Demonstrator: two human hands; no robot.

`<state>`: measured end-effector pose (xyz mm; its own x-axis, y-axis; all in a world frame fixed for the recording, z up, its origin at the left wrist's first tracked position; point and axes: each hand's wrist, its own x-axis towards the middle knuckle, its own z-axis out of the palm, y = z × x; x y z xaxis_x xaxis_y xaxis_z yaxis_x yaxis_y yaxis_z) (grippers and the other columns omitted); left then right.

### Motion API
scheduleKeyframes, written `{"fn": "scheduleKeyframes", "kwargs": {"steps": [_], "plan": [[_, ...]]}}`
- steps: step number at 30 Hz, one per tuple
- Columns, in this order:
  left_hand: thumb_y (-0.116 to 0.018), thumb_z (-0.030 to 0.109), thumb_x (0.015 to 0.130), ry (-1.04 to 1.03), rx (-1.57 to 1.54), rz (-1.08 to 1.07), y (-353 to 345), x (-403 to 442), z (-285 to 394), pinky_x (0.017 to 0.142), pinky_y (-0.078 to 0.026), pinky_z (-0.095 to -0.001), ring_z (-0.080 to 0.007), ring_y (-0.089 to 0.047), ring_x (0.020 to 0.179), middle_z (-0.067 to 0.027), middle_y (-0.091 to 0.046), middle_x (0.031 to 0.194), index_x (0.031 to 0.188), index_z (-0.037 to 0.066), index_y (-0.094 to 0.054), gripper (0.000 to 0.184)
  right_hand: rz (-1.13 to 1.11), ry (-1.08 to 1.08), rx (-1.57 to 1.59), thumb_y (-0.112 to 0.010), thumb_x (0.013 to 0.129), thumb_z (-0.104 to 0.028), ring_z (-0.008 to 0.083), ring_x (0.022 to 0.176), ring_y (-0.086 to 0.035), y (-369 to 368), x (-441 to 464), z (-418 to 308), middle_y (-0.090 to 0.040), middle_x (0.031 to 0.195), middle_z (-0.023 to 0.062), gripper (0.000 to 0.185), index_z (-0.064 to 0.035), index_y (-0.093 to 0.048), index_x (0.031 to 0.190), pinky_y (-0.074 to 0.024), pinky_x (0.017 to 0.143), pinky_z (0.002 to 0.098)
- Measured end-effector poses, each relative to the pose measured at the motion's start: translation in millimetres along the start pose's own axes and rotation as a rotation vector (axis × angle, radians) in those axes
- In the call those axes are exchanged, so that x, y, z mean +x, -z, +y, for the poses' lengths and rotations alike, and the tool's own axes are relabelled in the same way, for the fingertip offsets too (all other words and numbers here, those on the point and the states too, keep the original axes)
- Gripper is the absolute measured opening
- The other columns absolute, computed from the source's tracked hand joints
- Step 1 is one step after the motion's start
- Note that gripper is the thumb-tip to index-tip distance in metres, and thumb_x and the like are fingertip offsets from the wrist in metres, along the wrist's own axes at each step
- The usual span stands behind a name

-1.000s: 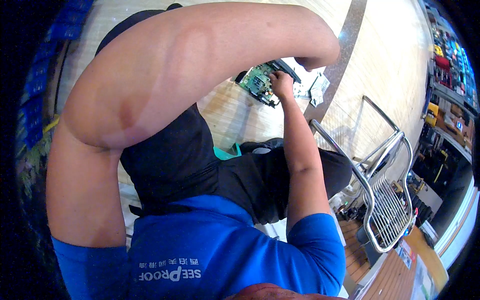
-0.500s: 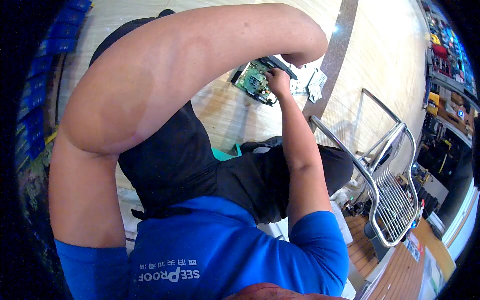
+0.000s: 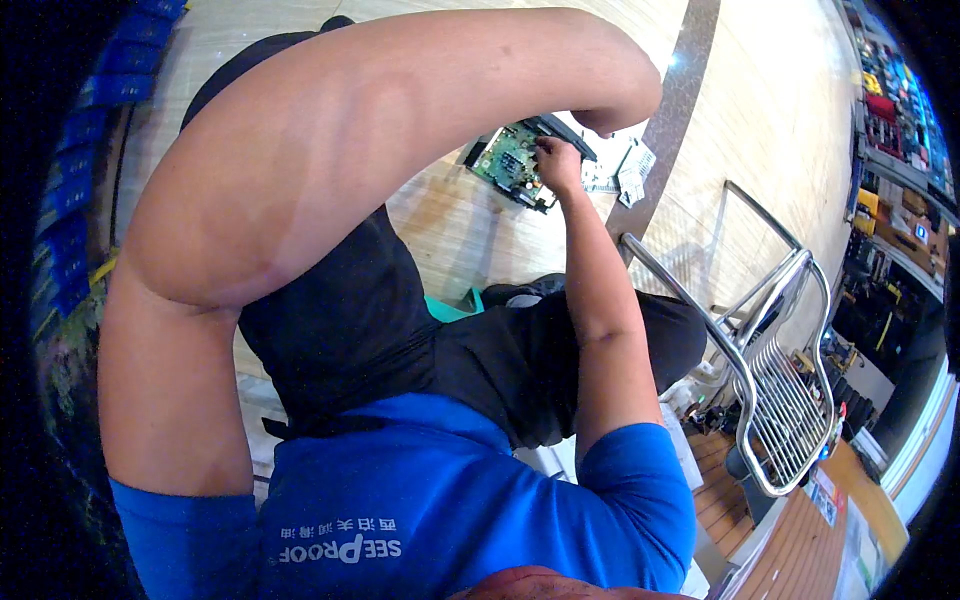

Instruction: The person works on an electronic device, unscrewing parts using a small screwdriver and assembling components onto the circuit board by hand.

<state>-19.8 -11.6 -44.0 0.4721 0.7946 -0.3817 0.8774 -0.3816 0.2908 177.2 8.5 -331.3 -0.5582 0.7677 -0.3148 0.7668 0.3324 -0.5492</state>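
A green circuit board (image 3: 508, 163) in an open casing lies on the floor in front of me, with a long black part (image 3: 565, 133) along its far edge. My right hand (image 3: 558, 165) is over the board's right side, its fingers curled together close to the components; anything between them is too small to make out. From the left my arm arches across the view, and my left hand (image 3: 622, 95) bends down above the black part. Its fingers are turned away and mostly hidden. Beside the board rests a white panel (image 3: 602, 178) with a pale slotted piece (image 3: 634, 172).
A metal-framed chair (image 3: 790, 405) with a wire seat lies at the right. Shelves with tools and boxes (image 3: 900, 225) line the far right, and blue bins (image 3: 75, 185) stand at the left. A dark strip (image 3: 665, 115) crosses the pale floor. Something green (image 3: 455, 308) sits by my legs.
Both arms have shifted very slightly to the right in view. My right hand stays at the circuit board, and the board has not visibly moved.
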Motion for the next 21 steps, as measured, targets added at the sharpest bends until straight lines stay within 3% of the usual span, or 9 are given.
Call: {"fn": "scheduleKeyframes", "kwargs": {"steps": [6, 8, 15, 21], "plan": [[-0.076, 0.012, 0.065, -0.059, 0.045, 0.009, -6.7, 11.3, -4.0, 0.072, -0.053, -0.0434, -0.0303, -0.068, 0.082, -0.0141, -0.072, 0.090, 0.087, 0.008, -0.077, 0.023, 0.007, -0.003, -0.188, -0.067, 0.083, -0.021, 0.0306, 0.081, -0.069, 4.3, -2.0, -5.4, -0.070, 0.088, 0.0198, 0.027, -0.0001, -0.071, 0.099, -0.0525, 0.076, 0.0376], [-0.075, 0.014, 0.065, -0.032, 0.028, 0.030, -7.9, 11.5, -3.3, 0.072, -0.053, -0.0439, -0.0306, -0.068, 0.082, -0.0143, -0.071, 0.090, 0.087, 0.008, -0.077, 0.023, 0.021, -0.002, -0.044, -0.068, 0.083, -0.021, 0.0299, 0.081, -0.069, 3.2, -3.7, -5.0, -0.070, 0.087, 0.0195, 0.026, 0.0001, -0.071, 0.099, -0.0524, 0.076, 0.0371], [-0.074, 0.018, 0.068, 0.116, -0.056, 0.005, 4.0, -3.4, 5.5, 0.072, -0.053, -0.0452, -0.0311, -0.068, 0.082, -0.0148, -0.071, 0.090, 0.087, 0.009, -0.077, 0.022, 0.004, 0.022, 0.030, -0.068, 0.083, -0.020, 0.0301, 0.082, -0.069, -1.8, 1.6, 2.5, -0.070, 0.088, 0.0189, 0.026, 0.0000, -0.070, 0.099, -0.0522, 0.076, 0.0373], [-0.074, 0.018, 0.068, 0.141, -0.053, -0.013, 5.2, -12.6, 6.8, 0.072, -0.053, -0.0454, -0.0313, -0.068, 0.083, -0.0149, -0.071, 0.090, 0.087, 0.009, -0.077, 0.021, -0.037, -0.042, -0.222, -0.068, 0.083, -0.021, 0.0312, 0.085, -0.069, 5.3, -1.0, -7.0, -0.070, 0.091, 0.0203, 0.027, 0.0004, -0.070, 0.100, -0.0520, 0.078, 0.0380]]}}
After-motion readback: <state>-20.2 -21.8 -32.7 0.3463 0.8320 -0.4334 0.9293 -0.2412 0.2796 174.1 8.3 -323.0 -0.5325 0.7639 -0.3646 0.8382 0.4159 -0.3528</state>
